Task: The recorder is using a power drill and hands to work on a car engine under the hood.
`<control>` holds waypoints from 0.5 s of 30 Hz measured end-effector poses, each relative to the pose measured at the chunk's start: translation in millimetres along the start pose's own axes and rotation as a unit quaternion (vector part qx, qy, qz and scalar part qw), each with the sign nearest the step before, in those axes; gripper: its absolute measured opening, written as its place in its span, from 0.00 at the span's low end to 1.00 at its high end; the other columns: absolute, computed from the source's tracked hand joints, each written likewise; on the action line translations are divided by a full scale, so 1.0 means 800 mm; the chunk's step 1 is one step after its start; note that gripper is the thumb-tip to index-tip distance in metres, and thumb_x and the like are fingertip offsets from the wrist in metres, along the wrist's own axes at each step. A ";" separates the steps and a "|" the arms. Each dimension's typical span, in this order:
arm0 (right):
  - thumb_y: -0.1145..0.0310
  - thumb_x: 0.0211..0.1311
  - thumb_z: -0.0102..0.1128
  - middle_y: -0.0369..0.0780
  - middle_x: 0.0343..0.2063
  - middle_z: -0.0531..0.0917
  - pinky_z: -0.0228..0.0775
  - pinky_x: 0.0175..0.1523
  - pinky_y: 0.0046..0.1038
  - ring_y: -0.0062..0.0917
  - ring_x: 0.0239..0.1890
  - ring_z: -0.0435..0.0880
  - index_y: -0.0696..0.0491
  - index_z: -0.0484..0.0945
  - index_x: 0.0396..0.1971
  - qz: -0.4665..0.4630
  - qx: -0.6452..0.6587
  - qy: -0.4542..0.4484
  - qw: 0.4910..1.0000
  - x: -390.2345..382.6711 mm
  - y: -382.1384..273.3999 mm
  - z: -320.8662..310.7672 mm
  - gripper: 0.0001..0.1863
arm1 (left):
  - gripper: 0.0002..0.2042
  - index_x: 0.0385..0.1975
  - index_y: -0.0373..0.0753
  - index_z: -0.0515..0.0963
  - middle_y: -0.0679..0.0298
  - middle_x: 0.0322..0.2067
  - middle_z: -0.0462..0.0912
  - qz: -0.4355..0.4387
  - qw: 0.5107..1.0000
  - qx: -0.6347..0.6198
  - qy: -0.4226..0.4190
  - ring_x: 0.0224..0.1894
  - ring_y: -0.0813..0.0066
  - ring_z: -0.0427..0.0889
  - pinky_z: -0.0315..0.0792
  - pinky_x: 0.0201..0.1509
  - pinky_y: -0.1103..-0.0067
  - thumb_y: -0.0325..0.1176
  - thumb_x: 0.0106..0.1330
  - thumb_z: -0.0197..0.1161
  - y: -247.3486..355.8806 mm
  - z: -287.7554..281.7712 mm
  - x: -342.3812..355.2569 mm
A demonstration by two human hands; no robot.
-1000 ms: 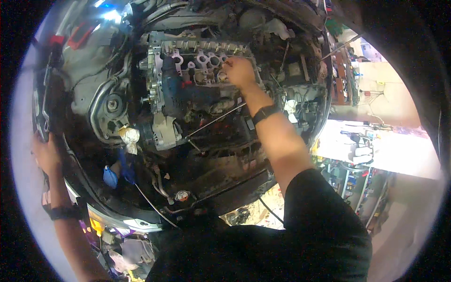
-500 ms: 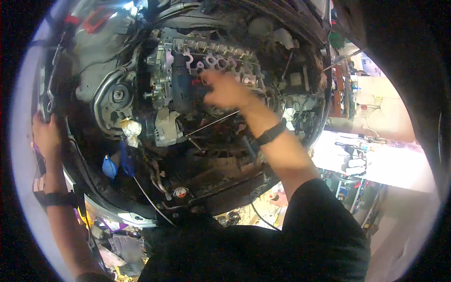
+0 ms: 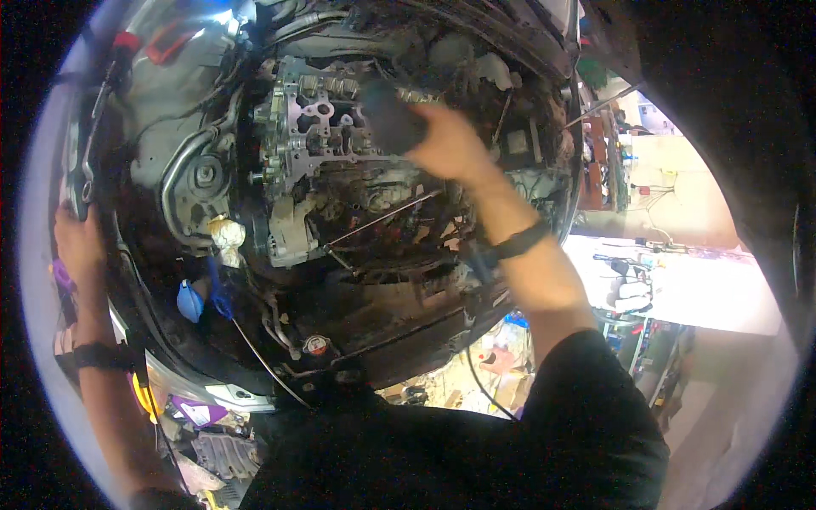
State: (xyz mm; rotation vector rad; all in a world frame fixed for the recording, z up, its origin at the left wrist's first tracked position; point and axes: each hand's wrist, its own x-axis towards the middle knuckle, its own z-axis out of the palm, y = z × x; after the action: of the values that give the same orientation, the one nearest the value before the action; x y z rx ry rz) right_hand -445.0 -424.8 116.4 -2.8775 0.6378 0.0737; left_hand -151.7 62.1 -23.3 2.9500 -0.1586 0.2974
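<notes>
My right hand [image 3: 452, 143] is closed around a dark, bulky power tool [image 3: 391, 119], smeared by motion. The tool is above the cylinder head [image 3: 310, 127], hiding part of its middle; I cannot tell whether it touches. At the far left, my left hand [image 3: 78, 242] lies on the car's fender edge. Its fingers curl round the lower end of a dark, narrow thing that I cannot make out. Just beside these fingers is the ring end of a long metal wrench [image 3: 88, 170], which runs up along the fender.
A thin metal rod [image 3: 378, 221] slants across the bay below the head. White wadding [image 3: 228, 236] and a blue cap [image 3: 190, 301] are left of it. A radiator cap [image 3: 316, 345] sits near the front. A red-handled tool [image 3: 170, 42] lies at the upper left.
My right hand has carried the power tool to the right and up, from the head's left end to over its middle. My left hand stays at the fender. The view has shifted slightly.
</notes>
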 end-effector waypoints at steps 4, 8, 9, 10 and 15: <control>0.52 0.48 0.67 0.40 0.34 0.84 0.72 0.42 0.29 0.27 0.35 0.82 0.55 0.81 0.41 0.193 0.178 -0.094 0.960 0.012 0.057 -0.067 0.25 | 0.31 0.58 0.35 0.66 0.43 0.53 0.72 -0.020 1.000 0.014 -0.004 0.57 0.46 0.70 0.63 0.61 0.62 0.49 0.58 0.58 0.007 0.005 -0.003; 0.53 0.53 0.64 0.35 0.30 0.83 0.73 0.33 0.27 0.22 0.29 0.80 0.53 0.81 0.37 0.293 0.366 -0.132 0.873 0.012 0.060 -0.097 0.19 | 0.31 0.58 0.36 0.66 0.43 0.53 0.72 -0.041 0.999 0.027 -0.022 0.57 0.46 0.70 0.63 0.61 0.62 0.49 0.58 0.58 0.011 0.000 0.000; 0.54 0.54 0.63 0.34 0.29 0.83 0.73 0.31 0.26 0.21 0.28 0.79 0.52 0.81 0.37 0.314 0.375 -0.140 0.861 0.013 0.058 -0.099 0.18 | 0.32 0.59 0.36 0.66 0.43 0.53 0.72 -0.048 0.998 0.033 -0.028 0.57 0.46 0.69 0.63 0.61 0.62 0.49 0.58 0.58 0.009 0.000 0.000; 0.54 0.54 0.64 0.34 0.29 0.83 0.73 0.30 0.26 0.21 0.27 0.79 0.52 0.81 0.36 0.315 0.377 -0.144 0.859 0.016 0.060 -0.095 0.18 | 0.32 0.59 0.36 0.66 0.42 0.53 0.72 -0.047 0.998 0.033 -0.026 0.57 0.46 0.69 0.63 0.61 0.62 0.49 0.58 0.58 0.005 0.002 0.001; 0.55 0.53 0.64 0.34 0.29 0.83 0.73 0.28 0.26 0.21 0.26 0.79 0.53 0.80 0.37 0.332 0.379 -0.163 0.848 0.024 0.073 -0.080 0.17 | 0.32 0.59 0.36 0.65 0.43 0.54 0.72 -0.030 0.999 0.014 -0.006 0.58 0.47 0.69 0.63 0.61 0.63 0.50 0.58 0.59 -0.007 0.015 0.005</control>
State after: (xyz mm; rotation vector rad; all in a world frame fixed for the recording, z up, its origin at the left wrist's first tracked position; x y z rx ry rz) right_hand -451.8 -497.2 166.7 -1.7389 1.2177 0.3172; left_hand -145.2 64.9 -34.9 2.9790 -0.0680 0.2755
